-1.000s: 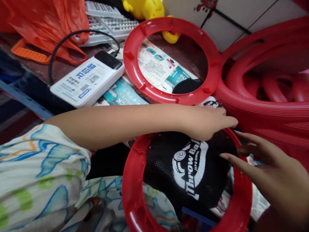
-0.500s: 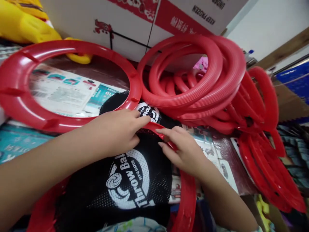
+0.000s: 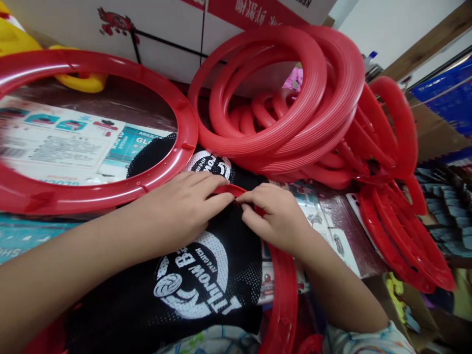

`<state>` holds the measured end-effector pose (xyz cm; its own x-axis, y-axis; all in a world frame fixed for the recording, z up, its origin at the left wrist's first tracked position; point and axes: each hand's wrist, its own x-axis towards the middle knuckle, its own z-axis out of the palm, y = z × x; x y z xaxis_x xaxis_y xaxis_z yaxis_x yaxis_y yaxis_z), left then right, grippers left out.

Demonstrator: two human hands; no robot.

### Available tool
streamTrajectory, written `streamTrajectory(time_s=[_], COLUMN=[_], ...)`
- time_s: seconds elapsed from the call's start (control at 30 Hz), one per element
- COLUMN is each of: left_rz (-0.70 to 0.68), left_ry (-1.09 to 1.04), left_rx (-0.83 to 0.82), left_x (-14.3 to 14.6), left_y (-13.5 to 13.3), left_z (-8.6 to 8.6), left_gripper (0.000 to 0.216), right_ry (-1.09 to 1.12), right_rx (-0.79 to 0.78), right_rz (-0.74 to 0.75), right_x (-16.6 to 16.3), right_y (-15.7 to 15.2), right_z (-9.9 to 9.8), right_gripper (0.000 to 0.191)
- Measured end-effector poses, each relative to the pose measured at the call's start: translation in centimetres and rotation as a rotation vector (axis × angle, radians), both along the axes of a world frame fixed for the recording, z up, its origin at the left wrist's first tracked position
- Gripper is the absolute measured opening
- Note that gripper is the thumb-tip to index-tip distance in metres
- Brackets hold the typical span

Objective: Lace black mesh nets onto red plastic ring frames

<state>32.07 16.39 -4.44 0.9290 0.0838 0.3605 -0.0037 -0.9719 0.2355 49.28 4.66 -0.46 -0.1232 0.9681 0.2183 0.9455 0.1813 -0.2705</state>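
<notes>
My right hand (image 3: pixel 273 211), spread a second ago, now pinching the red ring (image 3: pixel 283 295) beside black mesh (image 3: pixel 239 260), my left hand (image 3: pixel 184 206) clasping the same rim

Black, white-lettered mesh (image 3: pixel 184 285) lies across a red ring (image 3: pixel 283 295).

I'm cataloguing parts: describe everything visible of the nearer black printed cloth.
The black cloth looks like flexible mesh with a white ball emblem and "Throw" lettering. It lies printed side up across a red ring. The left hand hides some lettering; the right hand appears to touch its far edge.
</notes>
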Motion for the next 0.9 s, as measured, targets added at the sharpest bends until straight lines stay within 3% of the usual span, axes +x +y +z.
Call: streamTrajectory(time_s=[0.37,0.63,0.9], left_rz=[0.006,0.013,0.049], left_ry=[-0.017,0.004,0.042], left_rx=[0.014,0.064,0.091], left_x=[0.13,-0.07,-0.01], left_y=[0.04,-0.05,-0.17], left_z=[0.02,-0.49,-0.71], left_gripper=[0.045,0.044,0.044], right_ry=[-0.068,-0.207,-0.240], right_rx=[0.003,-0.134,-0.154], right_rz=[-0.014,-0.035,-0.048], right_x=[0.39,0.20,-0.06], right_y=[0.01,-0.05,-0.12], right_z=[-0.48,-0.34,-0.40], right_gripper=[0.023,0.027,0.029])
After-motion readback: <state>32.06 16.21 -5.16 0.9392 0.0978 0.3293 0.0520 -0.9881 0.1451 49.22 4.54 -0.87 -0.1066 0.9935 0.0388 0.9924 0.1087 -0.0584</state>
